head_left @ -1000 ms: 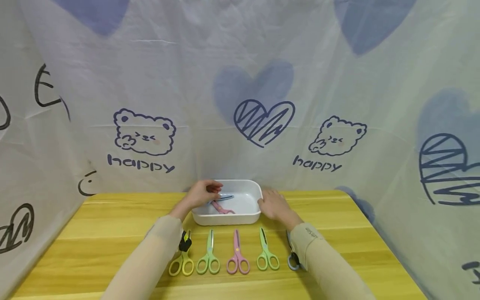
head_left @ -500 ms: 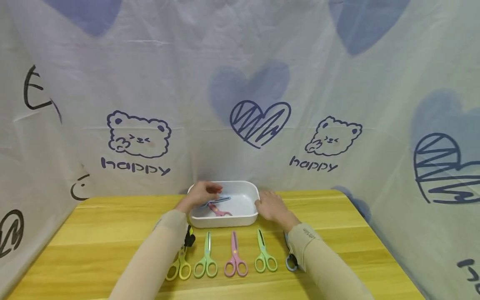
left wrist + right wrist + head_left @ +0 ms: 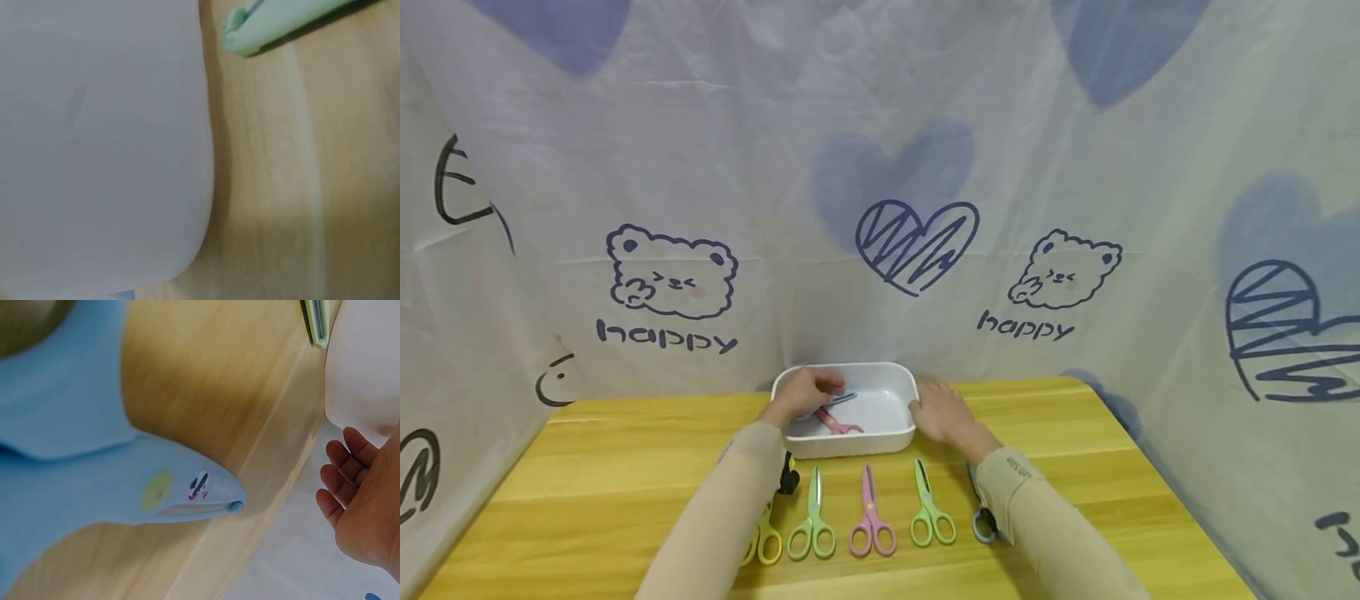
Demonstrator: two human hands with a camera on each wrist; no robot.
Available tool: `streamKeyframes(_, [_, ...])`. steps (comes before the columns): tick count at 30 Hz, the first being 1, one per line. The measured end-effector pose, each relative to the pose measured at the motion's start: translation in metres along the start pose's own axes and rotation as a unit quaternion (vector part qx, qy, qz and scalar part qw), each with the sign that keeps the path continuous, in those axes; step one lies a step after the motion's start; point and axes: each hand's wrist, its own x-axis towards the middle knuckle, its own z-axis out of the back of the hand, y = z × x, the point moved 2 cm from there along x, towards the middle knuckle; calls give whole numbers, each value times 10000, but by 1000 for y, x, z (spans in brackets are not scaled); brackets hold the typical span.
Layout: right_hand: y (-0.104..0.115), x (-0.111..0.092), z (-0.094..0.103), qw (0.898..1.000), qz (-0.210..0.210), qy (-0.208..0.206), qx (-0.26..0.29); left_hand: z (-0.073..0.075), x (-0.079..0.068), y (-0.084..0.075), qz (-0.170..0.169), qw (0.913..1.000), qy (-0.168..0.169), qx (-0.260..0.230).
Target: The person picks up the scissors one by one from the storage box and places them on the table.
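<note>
At the back of the table, a white plastic box [image 3: 850, 442] holds blue scissors [image 3: 845, 398] and pink scissors [image 3: 833, 422]. My left hand [image 3: 803, 392] reaches over its left side, fingers low over the blue scissors and covering their handles; I cannot tell whether it pinches them. The thumb of my right hand [image 3: 946, 415] touches the box's right rim. In the right wrist view, the fingers of that hand [image 3: 365, 494] are relaxed beside the box wall [image 3: 359, 369]. The left wrist view shows mostly the box's outer wall [image 3: 106, 150].
A row lies in front of the box: yellow scissors [image 3: 768, 537] with a black part [image 3: 788, 477], green scissors [image 3: 814, 515], pink scissors [image 3: 870, 508], more green scissors [image 3: 928, 504], and blue scissors [image 3: 982, 525] partly under my right sleeve [image 3: 1011, 483]. A printed cloth [image 3: 805, 167] hangs behind.
My left hand has lowered slightly over the blue scissors, and its forearm has shifted right, covering more of the yellow scissors. The right hand keeps its place at the box. The view has turned slightly.
</note>
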Motion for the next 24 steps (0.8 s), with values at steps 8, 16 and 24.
streamKeyframes(8, [2, -2, 5, 10000, 21, -26, 31, -2, 1, 1, 84, 9999, 85, -116])
streamKeyframes(16, [1, -2, 1, 10000, 20, 7, -15, -4, 2, 4, -101, 9995, 125, 287])
streamKeyframes(24, [4, -4, 5, 10000, -13, 14, -44, -7, 4, 4, -327, 9960, 107, 828])
